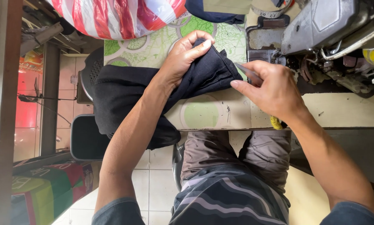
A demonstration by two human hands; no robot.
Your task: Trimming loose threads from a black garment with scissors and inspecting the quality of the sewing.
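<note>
A black garment (124,89) lies over the left part of the sewing table (220,112) and hangs off its edge. My left hand (187,52) pinches a folded end of the garment near the table's middle. My right hand (272,87) holds a thin metal tool (247,71), its tip pointing at the fabric's end just beside the left hand's grip. Both forearms reach in from below.
A grey sewing machine (328,25) stands at the upper right. A red-and-white striped plastic bag (116,14) and dark blue cloth (214,14) lie at the table's far side. A dark stool (86,139) and tiled floor show to the left; my knees are under the table.
</note>
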